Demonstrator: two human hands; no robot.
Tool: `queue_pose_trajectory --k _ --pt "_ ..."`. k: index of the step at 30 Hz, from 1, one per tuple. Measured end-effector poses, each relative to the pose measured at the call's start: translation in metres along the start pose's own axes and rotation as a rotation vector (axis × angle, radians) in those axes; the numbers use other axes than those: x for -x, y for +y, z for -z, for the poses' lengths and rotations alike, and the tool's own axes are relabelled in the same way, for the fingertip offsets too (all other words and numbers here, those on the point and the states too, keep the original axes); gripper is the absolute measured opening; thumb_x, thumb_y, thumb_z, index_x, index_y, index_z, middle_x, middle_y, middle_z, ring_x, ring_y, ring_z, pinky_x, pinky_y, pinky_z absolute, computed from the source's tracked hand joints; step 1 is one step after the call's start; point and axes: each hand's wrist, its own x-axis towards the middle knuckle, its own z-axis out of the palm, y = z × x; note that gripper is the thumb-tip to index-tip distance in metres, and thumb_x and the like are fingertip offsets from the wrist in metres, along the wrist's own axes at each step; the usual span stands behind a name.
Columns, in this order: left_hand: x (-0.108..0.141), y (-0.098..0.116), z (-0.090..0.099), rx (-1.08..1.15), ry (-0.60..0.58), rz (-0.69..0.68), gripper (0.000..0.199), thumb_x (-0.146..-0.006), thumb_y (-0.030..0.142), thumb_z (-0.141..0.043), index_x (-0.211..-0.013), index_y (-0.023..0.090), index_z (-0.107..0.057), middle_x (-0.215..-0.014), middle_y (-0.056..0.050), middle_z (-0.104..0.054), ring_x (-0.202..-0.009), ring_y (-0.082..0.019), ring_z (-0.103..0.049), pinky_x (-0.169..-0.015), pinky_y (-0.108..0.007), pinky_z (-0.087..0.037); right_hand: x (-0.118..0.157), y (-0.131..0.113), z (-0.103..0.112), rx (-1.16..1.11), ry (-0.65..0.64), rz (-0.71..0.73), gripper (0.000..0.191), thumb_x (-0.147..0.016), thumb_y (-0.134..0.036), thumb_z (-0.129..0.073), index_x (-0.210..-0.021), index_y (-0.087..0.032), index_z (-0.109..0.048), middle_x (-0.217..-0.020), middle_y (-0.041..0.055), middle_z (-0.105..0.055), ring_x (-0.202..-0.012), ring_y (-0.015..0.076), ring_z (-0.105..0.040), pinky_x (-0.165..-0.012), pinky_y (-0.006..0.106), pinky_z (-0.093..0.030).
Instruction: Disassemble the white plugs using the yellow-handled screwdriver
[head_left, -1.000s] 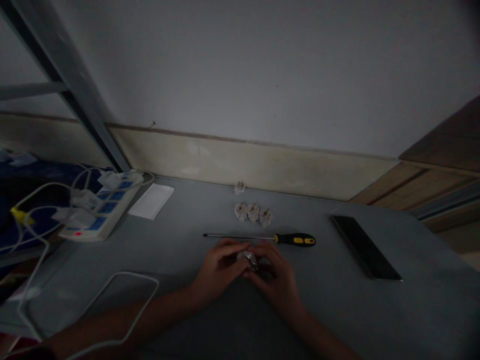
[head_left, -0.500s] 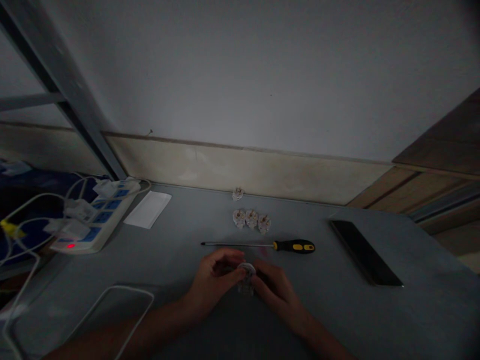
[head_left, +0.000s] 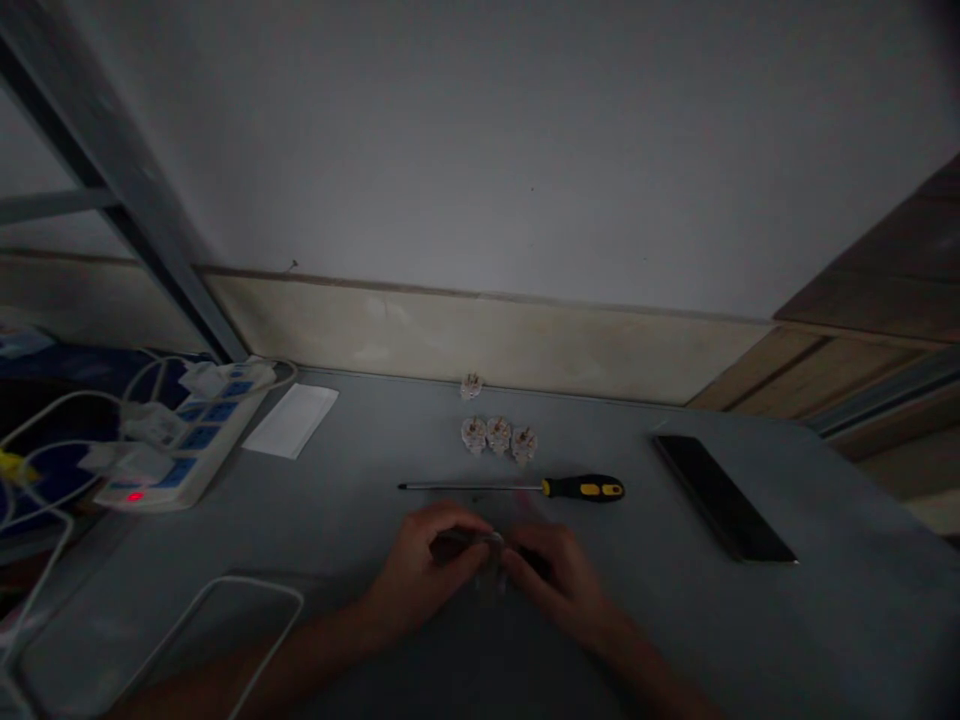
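Near the front of the table, my left hand (head_left: 421, 568) pinches a small white plug (head_left: 492, 578) from one side. My right hand (head_left: 561, 580) has its thumb and fingers closed on the plug's other side. Fingers cover much of the plug, and its lower part is dim and blurred. Just beyond my hands lies a screwdriver (head_left: 583, 488) with a black and yellow handle, its shaft pointing left. Behind it stand three similar white plugs (head_left: 499, 434) in a row, metal pins upward. One more plug (head_left: 471, 386) sits close to the wall.
A black phone-like slab (head_left: 724, 498) lies at the right. At the left is a power strip (head_left: 196, 480) with white adapters, cables and a lit red switch. Beside it rests a white paper (head_left: 292, 422). A white cable (head_left: 255, 580) loops over my left forearm.
The plug between my hands has tipped, so its round face now shows only as a thin edge. My fingers have shifted slightly around it. The whole view has moved a little.
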Motion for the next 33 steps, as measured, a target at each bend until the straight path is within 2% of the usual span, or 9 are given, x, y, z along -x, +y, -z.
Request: queue_pose_trajectory --k 5,8,11,14,16,19,26,30,33 --pt "-0.001 -0.002 0.002 -0.453 -0.060 -0.230 0.007 -0.081 0.021 -0.065 -0.081 0.019 -0.072 -0.075 -0.005 -0.070 -0.078 -0.022 -0.063 -0.074 -0.034 -0.050 -0.002 0.024 0.039 0.179 0.336 -0.042 0.040 -0.093 -0.045 -0.044 -0.063 -0.018 -0.048 -0.057 0.0000 -0.043 -0.053 0.0117 -0.041 -0.052 0.026 -0.029" --pt "-0.006 -0.007 0.007 -0.582 -0.042 -0.305 0.009 -0.085 0.019 -0.062 -0.089 0.020 -0.070 -0.084 -0.005 -0.071 -0.085 -0.023 -0.063 -0.084 -0.039 -0.050 -0.005 0.039 0.066 0.276 0.457 -0.056 0.028 -0.088 -0.043 -0.052 -0.078 -0.018 -0.060 -0.078 0.0072 -0.058 -0.078 0.0202 -0.054 -0.073 0.034 -0.044" --pt "-0.014 -0.013 0.014 -0.707 -0.058 -0.334 0.018 -0.090 0.018 -0.058 -0.105 0.020 -0.069 -0.102 -0.007 -0.071 -0.099 -0.025 -0.061 -0.093 -0.043 -0.048 -0.005 0.054 0.085 0.338 0.422 -0.076 0.037 -0.078 -0.039 -0.061 -0.108 -0.019 -0.066 -0.115 0.0133 -0.060 -0.113 0.0302 -0.052 -0.100 0.048 -0.040" --pt "-0.017 -0.016 0.017 -0.857 -0.105 -0.363 0.034 -0.090 0.015 -0.058 -0.124 0.020 -0.062 -0.120 -0.009 -0.066 -0.111 -0.028 -0.056 -0.099 -0.047 -0.047 0.000 0.068 0.092 0.341 0.310 -0.120 0.061 -0.071 -0.036 -0.066 -0.129 -0.019 -0.057 -0.126 0.0140 -0.060 -0.118 0.0322 -0.054 -0.102 0.054 -0.041" --pt "-0.017 -0.017 0.016 -0.948 -0.124 -0.376 0.037 -0.090 0.014 -0.057 -0.127 0.020 -0.060 -0.126 -0.010 -0.063 -0.114 -0.029 -0.054 -0.100 -0.049 -0.047 0.003 0.075 0.092 0.333 0.255 -0.143 0.061 -0.069 -0.034 -0.066 -0.127 -0.020 -0.059 -0.125 0.0137 -0.062 -0.116 0.0326 -0.056 -0.101 0.055 -0.044" --pt "-0.016 -0.018 0.014 -1.035 -0.148 -0.413 0.037 -0.092 0.015 -0.058 -0.128 0.020 -0.059 -0.130 -0.008 -0.062 -0.116 -0.029 -0.054 -0.100 -0.049 -0.048 0.002 0.076 0.094 0.317 0.220 -0.156 0.043 -0.067 -0.029 -0.066 -0.108 -0.021 -0.069 -0.122 0.0121 -0.064 -0.118 0.0325 -0.056 -0.104 0.054 -0.042" --pt "-0.021 -0.025 0.013 -0.932 -0.164 -0.550 0.018 -0.093 0.012 -0.058 -0.107 0.018 -0.067 -0.108 -0.006 -0.071 -0.100 -0.023 -0.063 -0.094 -0.040 -0.052 0.008 0.036 0.113 0.166 0.231 -0.152 0.032 -0.068 -0.037 -0.075 -0.096 -0.021 -0.072 -0.092 0.0064 -0.073 -0.086 0.0246 -0.069 -0.079 0.038 -0.057" --pt "-0.021 -0.029 0.012 -0.910 -0.128 -0.541 0.008 -0.092 0.012 -0.060 -0.092 0.017 -0.066 -0.088 -0.005 -0.071 -0.087 -0.020 -0.065 -0.081 -0.031 -0.054 0.006 -0.002 0.124 0.042 0.420 -0.082 0.035 -0.071 -0.043 -0.076 -0.094 -0.018 -0.068 -0.079 0.0042 -0.070 -0.063 0.0155 -0.064 -0.058 0.026 -0.052" --pt "-0.020 -0.032 0.011 -0.904 -0.096 -0.520 0.008 -0.093 0.013 -0.058 -0.096 0.017 -0.065 -0.087 -0.004 -0.070 -0.085 -0.020 -0.065 -0.080 -0.032 -0.055 -0.010 -0.033 0.130 -0.043 0.549 -0.013 0.031 -0.075 -0.040 -0.073 -0.096 -0.017 -0.067 -0.076 0.0037 -0.068 -0.060 0.0122 -0.060 -0.056 0.024 -0.050"
